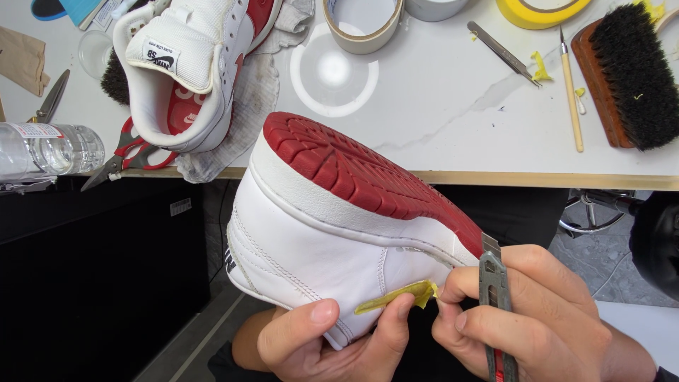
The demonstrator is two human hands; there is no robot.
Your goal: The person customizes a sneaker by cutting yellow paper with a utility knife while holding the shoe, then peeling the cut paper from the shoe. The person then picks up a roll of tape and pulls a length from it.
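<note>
A white leather sneaker with a red sole point(332, 233) is held on its side below the table edge, sole up. My left hand point(332, 343) grips it from underneath, thumb and forefinger on the side panel. A strip of yellow masking tape point(399, 296) sticks to the leather, pinched between my left forefinger and the fingers of my right hand point(530, 318). That hand also holds a grey utility knife point(494, 290), blade end up beside the sole.
On the white table lie the second sneaker point(191, 64) on a dirty cloth point(251, 106), red-handled scissors point(127, 152), a plastic bottle point(42, 148), tape rolls point(364, 28), a yellow tape roll point(541, 10), tweezers point(503, 53), a thin brush point(571, 92) and a shoe brush point(626, 78).
</note>
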